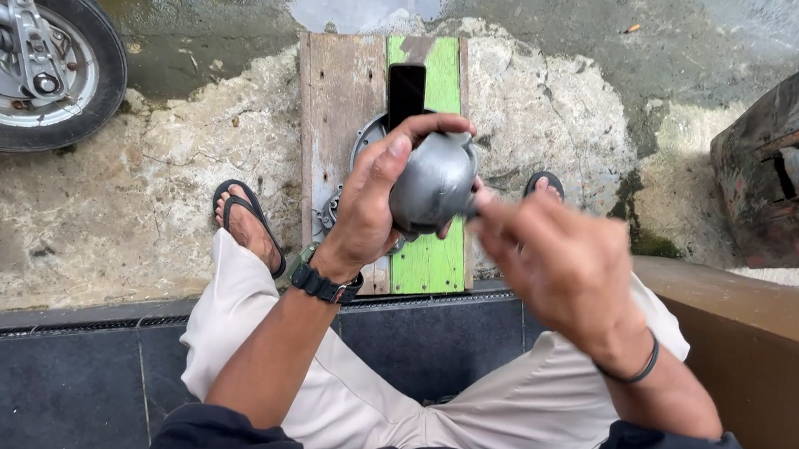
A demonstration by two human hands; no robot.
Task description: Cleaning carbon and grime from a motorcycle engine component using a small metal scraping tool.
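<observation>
Grey metal part: a rounded, dull silver housing (433,182), dome-shaped, was held up at lap height over the plank, well above the ground.
Left hand: the left hand (378,195) wrapped the housing from the side, thumb and fingers curled tight around its curve, seemingly to steady it for the other hand; a dark wristwatch (323,285) sat on that wrist.
Right hand: the right hand (561,264) met the housing's right edge and was blurred; its fingers looked pinched narrow at the part, but whether they held a small tool or the part itself could not be told. A thin black band (638,368) circled the wrist.
Plank: a worn wooden board (343,99) with a green-painted strip lay on the cracked concrete between the feet, serving as a rest.
On the plank: a black phone (406,89) lay near its far end, and a round metal cover (360,142) sat partly hidden under the hands.
Feet: two feet in black flip-flops, the left sandal (248,223) plain to see.
Surroundings: a scooter wheel (32,49) stood top left beside a puddle (359,1); a rusty red metal box (788,167) stood at right.
</observation>
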